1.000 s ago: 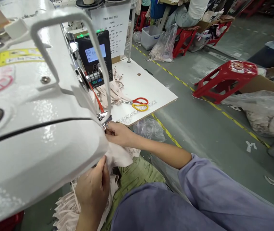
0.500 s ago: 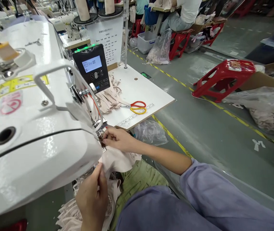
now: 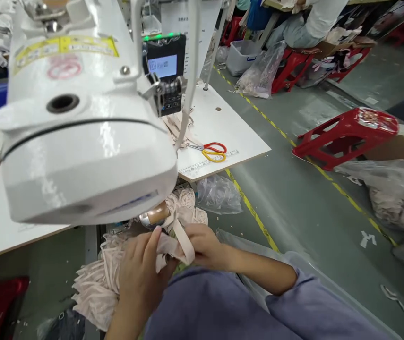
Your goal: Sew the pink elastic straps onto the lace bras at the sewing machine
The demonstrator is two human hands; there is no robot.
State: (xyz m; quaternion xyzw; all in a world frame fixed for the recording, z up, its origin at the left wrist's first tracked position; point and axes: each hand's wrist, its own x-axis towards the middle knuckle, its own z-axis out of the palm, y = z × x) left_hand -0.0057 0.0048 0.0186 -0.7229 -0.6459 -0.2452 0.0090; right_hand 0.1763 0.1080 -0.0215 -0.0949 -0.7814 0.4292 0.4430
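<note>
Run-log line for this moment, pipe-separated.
left hand: holds pale fabric | right hand: holds pale fabric | sewing machine: beyond hands | scissors: on white tabletop

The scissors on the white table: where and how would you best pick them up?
Probably by the handles, pinching the red loop and yellow loop together, coming from the right, over the near edge of the white table. The loops lie flat and point right, while the blades point left toward the pale strips.
</note>
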